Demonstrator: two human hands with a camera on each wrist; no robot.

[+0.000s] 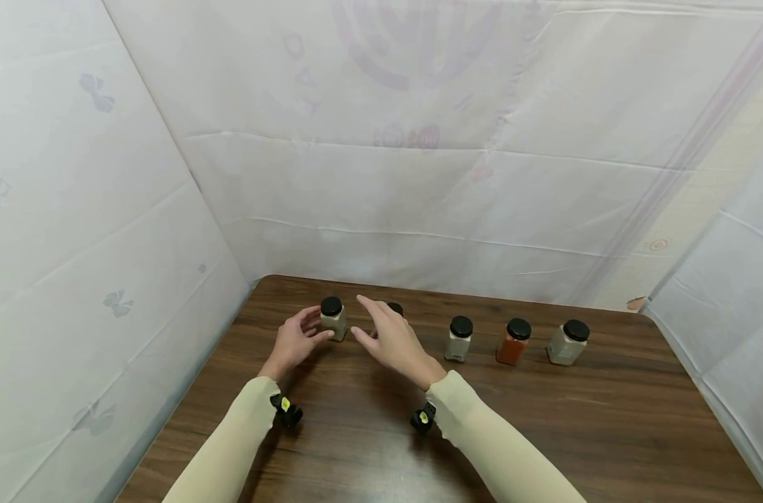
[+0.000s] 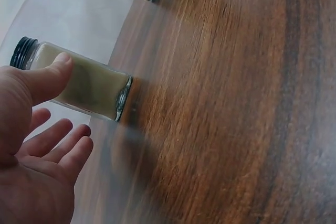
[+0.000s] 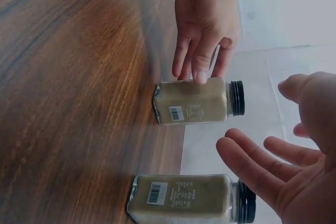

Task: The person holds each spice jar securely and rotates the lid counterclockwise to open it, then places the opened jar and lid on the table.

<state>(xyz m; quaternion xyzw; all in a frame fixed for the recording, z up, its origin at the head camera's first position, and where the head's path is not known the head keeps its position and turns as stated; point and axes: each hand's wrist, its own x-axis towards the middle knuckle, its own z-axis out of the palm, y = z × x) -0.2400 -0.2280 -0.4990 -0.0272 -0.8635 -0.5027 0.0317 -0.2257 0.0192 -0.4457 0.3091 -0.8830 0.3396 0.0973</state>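
My left hand is around the leftmost spice jar, a clear square jar of greenish-beige powder with a black lid. In the left wrist view its thumb lies over the jar's side, while the other fingers are loosely spread and apart from it. The jar stands upright on the table. My right hand, fingers extended, hovers in front of a second beige-powder jar. In the head view that hand hides most of this jar, leaving part of its black lid visible.
To the right stand three more black-lidded jars in a row: one pale beige, one orange-red and one pale grey-beige. The brown wooden table meets white printed sheeting at the back and sides.
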